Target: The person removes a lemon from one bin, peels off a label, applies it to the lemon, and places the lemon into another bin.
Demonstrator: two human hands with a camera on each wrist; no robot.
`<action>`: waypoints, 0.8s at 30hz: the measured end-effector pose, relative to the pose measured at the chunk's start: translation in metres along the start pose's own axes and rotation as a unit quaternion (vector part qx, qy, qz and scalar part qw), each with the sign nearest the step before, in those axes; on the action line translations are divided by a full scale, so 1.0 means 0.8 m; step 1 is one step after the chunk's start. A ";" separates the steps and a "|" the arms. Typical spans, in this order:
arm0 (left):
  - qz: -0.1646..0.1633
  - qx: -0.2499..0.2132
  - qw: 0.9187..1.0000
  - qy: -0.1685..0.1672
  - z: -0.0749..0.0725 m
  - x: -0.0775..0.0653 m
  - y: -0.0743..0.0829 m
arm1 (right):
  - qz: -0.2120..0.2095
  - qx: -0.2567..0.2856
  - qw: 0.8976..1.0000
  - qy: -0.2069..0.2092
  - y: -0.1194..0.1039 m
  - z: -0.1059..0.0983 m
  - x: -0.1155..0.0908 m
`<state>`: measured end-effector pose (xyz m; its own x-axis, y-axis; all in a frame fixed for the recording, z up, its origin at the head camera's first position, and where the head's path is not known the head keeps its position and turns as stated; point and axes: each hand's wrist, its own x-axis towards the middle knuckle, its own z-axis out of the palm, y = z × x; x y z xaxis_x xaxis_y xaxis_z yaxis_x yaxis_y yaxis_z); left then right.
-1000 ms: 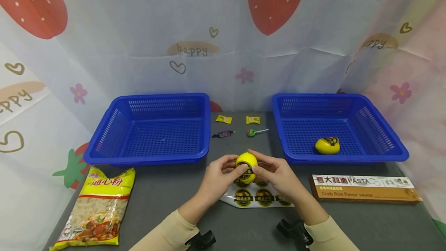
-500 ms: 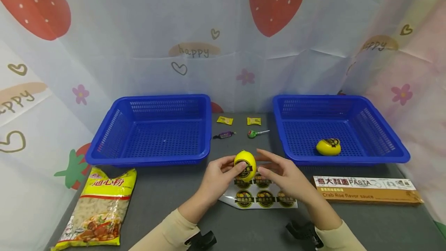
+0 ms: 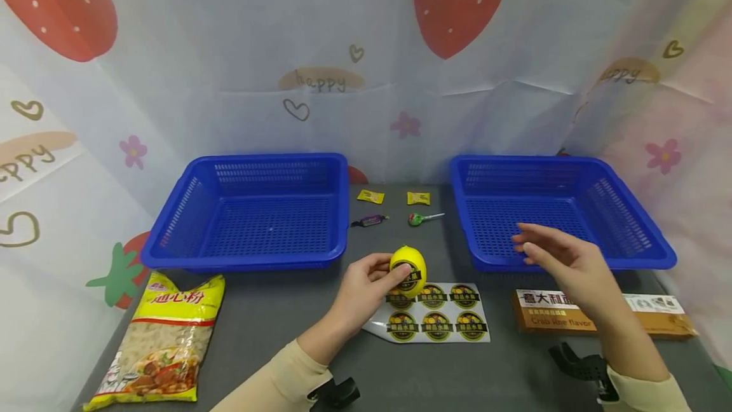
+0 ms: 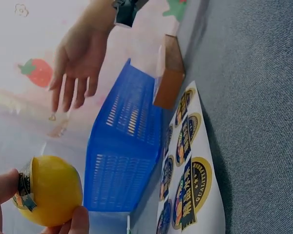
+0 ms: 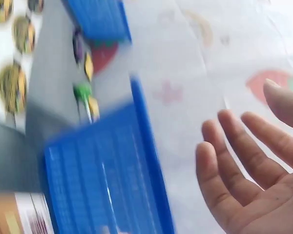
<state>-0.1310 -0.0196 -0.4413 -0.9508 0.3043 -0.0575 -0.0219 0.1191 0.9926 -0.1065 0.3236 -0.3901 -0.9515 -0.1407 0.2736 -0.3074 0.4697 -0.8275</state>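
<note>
My left hand (image 3: 363, 288) pinches a yellow lemon (image 3: 413, 257) between thumb and fingers, above a sheet of round stickers (image 3: 437, 312). A black-and-gold sticker sits on the lemon's side, partly under my thumb; in the left wrist view it wraps the lemon (image 4: 58, 190) at one end. Over the front rim of the right blue basket (image 3: 492, 221), my right hand (image 3: 572, 266) is held with nothing in it. Its fingers look spread and loose in the right wrist view. The area of the basket behind that hand is hidden.
Another blue basket (image 3: 269, 224) stands to the left. Between the baskets lie two yellow candies (image 3: 370, 196), a purple-wrapped candy (image 3: 370, 220) and a lollipop (image 3: 415, 219). A pasta bag (image 3: 166, 342) lies front left, a pasta box (image 3: 657, 323) front right, partly behind my right arm.
My right hand has let go of the lemon and moved right to the right basket, now covering the lemon seen there earlier. My left hand still holds its lemon near the same spot.
</note>
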 end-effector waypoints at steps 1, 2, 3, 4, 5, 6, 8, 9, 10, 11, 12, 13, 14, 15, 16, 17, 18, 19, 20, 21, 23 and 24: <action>0.001 0.001 1.000 0.000 0.000 0.001 0.000 | 0.012 -0.015 1.000 0.016 0.004 -0.012 -0.002; 0.001 0.001 1.000 0.000 0.001 0.001 0.000 | 0.025 -0.031 0.999 0.032 0.009 -0.024 -0.004; 0.002 0.002 1.000 0.001 0.001 0.001 0.000 | 0.039 -0.048 0.997 0.047 0.015 -0.035 -0.007; 0.003 0.003 1.000 0.001 0.001 0.001 0.000 | 0.055 -0.062 0.995 0.062 0.021 -0.046 -0.009; 0.002 0.004 1.000 0.001 0.002 0.001 0.001 | 0.070 -0.080 0.991 0.076 0.027 -0.056 -0.011; 0.002 0.003 1.000 0.001 0.002 0.001 0.002 | 0.080 -0.092 0.988 0.094 0.034 -0.065 -0.012; 0.004 0.003 1.000 0.000 0.003 0.001 0.003 | 0.092 -0.107 0.981 0.136 0.048 -0.081 -0.015; 0.004 0.002 1.000 0.000 0.003 0.001 0.004 | 0.095 -0.109 0.977 0.157 0.055 -0.089 -0.016; 0.004 0.002 1.000 -0.001 0.003 0.001 0.004 | 0.098 -0.113 0.973 0.178 0.062 -0.096 -0.017; 0.005 0.002 1.000 0.000 0.003 0.001 0.005 | 0.103 -0.120 0.967 0.199 0.068 -0.103 -0.018; 0.005 0.002 1.000 0.000 0.003 0.001 0.006 | 0.112 -0.127 0.961 0.218 0.075 -0.109 -0.019; 0.003 0.003 1.000 0.001 0.004 0.001 0.006 | 0.133 -0.136 0.954 0.233 0.080 -0.115 -0.020; 0.003 0.003 1.000 0.001 0.004 0.001 0.006 | 0.157 -0.144 0.946 0.244 0.084 -0.121 -0.021; 0.003 0.004 1.000 0.001 0.004 0.002 0.007 | 0.185 -0.152 0.938 0.251 0.088 -0.127 -0.022; 0.004 0.005 1.000 0.001 0.004 0.002 0.008 | 0.214 -0.162 0.929 0.257 0.091 -0.132 -0.022; 0.004 0.004 1.000 0.000 0.005 0.002 0.008 | 0.241 -0.168 0.920 0.259 0.094 -0.136 -0.022; 0.004 0.004 1.000 -0.001 0.005 0.003 0.009 | 0.262 -0.171 0.914 0.259 0.098 -0.140 -0.021; 0.003 0.004 1.000 -0.001 0.006 0.003 0.011 | 0.280 -0.171 0.909 0.257 0.105 -0.145 -0.021; 0.002 0.002 1.000 -0.002 0.007 0.004 0.012 | 0.290 -0.170 0.907 0.255 0.113 -0.149 -0.021; 0.000 0.003 1.000 -0.002 0.009 0.005 0.014 | 0.302 -0.167 0.905 0.249 0.118 -0.152 -0.022; -0.003 -0.002 1.000 -0.002 0.013 0.007 0.018 | 0.320 -0.160 0.905 0.230 0.128 -0.157 -0.024; -0.002 -0.005 1.000 -0.002 0.015 0.008 0.020 | 0.326 -0.157 0.906 0.219 0.132 -0.159 -0.025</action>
<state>-0.1337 -0.0045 -0.4272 -0.9495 0.3074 -0.0625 -0.0293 0.1114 0.9933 -0.1184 0.4870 -0.4210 -0.8124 0.5831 0.0024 0.4024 0.5635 -0.7215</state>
